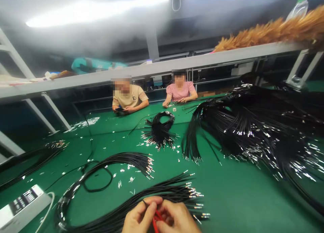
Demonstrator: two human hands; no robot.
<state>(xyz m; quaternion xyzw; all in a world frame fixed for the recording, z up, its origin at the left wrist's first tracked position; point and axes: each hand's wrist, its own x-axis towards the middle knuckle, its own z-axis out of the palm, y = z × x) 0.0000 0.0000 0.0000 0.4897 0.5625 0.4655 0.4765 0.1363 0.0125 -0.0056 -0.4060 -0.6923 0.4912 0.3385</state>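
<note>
Red wire (155,223) sits pinched between both hands at the near edge of the green counter (227,192), just in front of a bundle of black wires (152,196) with metal tips. Left hand (140,216) has its fingers closed together on the red wire and touches a thin black wire; right hand (177,219) is closed on the same red piece. Farther off lie a second bundle (121,160), a looped bundle (160,128) and a large heap (258,125) at right. Two people sit at the far side. A white box (22,206) lies near left.
</note>
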